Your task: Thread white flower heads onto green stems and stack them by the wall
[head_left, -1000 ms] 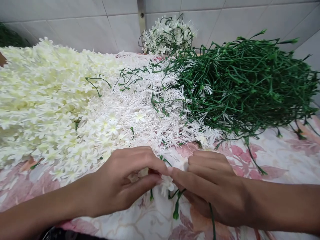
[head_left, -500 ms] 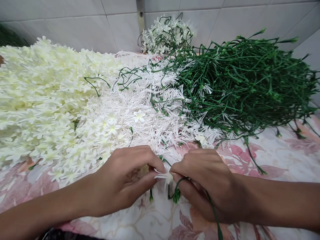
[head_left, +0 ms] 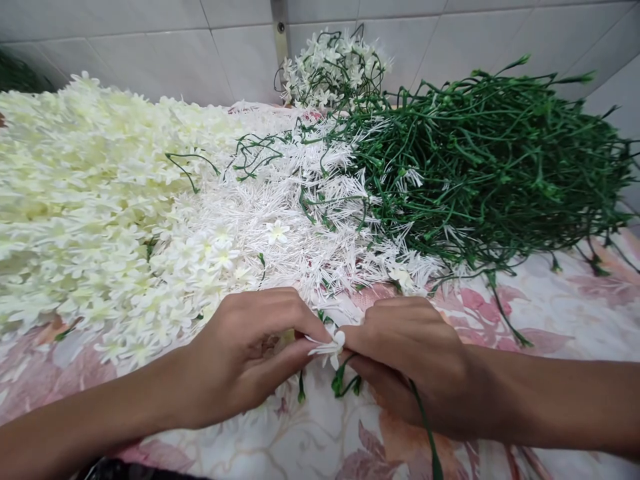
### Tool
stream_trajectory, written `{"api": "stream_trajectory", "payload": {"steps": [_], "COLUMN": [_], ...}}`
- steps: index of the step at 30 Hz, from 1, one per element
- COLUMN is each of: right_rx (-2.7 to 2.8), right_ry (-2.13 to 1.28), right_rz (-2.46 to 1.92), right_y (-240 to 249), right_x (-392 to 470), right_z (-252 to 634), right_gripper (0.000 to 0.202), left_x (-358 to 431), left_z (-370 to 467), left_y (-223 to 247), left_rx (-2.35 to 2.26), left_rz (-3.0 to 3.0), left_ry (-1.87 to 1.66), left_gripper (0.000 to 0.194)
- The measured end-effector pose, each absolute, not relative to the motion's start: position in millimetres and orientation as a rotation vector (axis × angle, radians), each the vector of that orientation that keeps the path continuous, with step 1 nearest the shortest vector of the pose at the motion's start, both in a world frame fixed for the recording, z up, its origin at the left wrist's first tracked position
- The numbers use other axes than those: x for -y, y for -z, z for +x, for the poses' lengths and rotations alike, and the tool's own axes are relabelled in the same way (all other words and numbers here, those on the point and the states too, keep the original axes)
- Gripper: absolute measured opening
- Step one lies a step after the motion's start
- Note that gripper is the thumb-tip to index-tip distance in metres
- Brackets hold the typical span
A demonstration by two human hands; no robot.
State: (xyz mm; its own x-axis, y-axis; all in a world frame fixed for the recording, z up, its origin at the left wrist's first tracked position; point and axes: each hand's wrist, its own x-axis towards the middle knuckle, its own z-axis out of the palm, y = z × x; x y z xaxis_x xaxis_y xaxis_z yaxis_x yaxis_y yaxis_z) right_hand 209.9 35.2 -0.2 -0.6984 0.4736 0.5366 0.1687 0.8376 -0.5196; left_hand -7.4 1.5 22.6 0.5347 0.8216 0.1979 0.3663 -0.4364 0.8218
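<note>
Both hands are in work, tips nearly meeting over the near edge of the surface (head_left: 280,440), which is covered in a pink-flowered cloth. My left hand (head_left: 260,350) pinches, thumb against index finger, the fine white strands at the left side of a small white flower (head_left: 334,348). My right hand (head_left: 417,357) is curled, its fingertips against the flower's right side; a green stem (head_left: 429,430) runs through its grasp, budded ends showing below the flower and the long tail hanging toward me. Exact contact of the right fingertips on the petals: partly hidden, cannot tell.

Flower position: between the two hands, in front of the heaps.

Material beyond the hands, left to right: a broad heap of cream-white flowers (head_left: 90,200); a spread of thin white filaments (head_left: 280,200), some loose blossoms and stems lying on it; a dense heap of green stems (head_left: 500,173), overlapping the filaments. Behind these, a bunch of stemmed flowers (head_left: 337,70) sits near the tiled wall (head_left: 165,60), beside a metal strip (head_left: 281,43).
</note>
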Motion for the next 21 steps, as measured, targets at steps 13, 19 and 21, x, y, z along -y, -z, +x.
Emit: {"api": "stream_trajectory", "payload": {"steps": [13, 19, 21], "right_rx": [2.365, 2.404, 2.416], "right_ry": [-0.479, -0.499, -0.491], "right_rz": [-0.468, -0.415, -0.383], "right_y": [1.1, -0.4, -0.7], "right_x": [-31.6, -32.9, -33.3], "right_z": [211.3, 212.3, 212.7], "right_gripper": [0.024, 0.029, 0.028], "left_x": [0.2, 4.9, 5.8], "left_z": [-2.5, 1.0, 2.2], "left_y": [-16.5, -18.4, -14.2], "left_rx": [-0.888, -0.92, -0.906], "left_rz": [2.223, 2.236, 2.268], "left_ry": [-0.802, -0.879, -0.837], "left_gripper": [0.021, 0.057, 0.057]}}
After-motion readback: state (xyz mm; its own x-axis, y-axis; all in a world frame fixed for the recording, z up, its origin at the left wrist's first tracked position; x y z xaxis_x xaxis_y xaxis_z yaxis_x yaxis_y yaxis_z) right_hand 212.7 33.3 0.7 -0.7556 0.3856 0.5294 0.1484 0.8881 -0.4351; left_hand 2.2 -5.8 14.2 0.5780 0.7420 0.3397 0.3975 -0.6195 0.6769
